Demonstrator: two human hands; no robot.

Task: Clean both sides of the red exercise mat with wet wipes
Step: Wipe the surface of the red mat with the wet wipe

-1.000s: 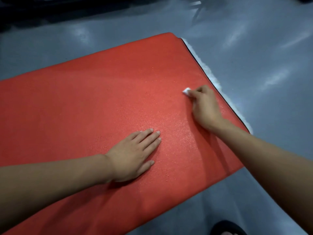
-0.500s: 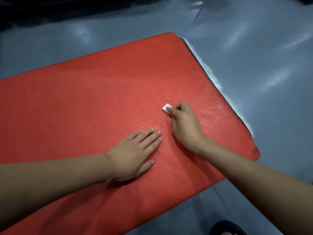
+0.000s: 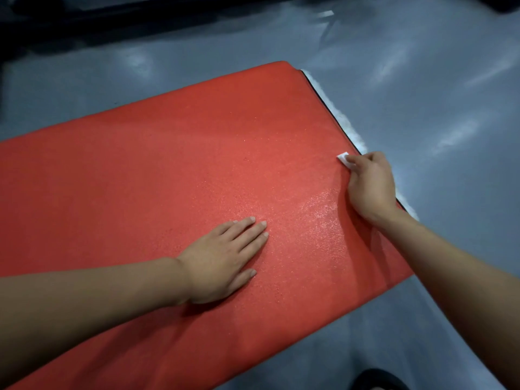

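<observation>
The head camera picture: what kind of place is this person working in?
Probably a gym or workshop floor, though little shows. A red exercise mat lies on a glossy grey floor that reflects ceiling lights, and something dark lines the far edge.

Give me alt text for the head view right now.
The right hand pinches a small white wet wipe against the red exercise mat near its right edge, while the left hand presses flat on the mat. The mat lies on a shiny grey floor.
</observation>
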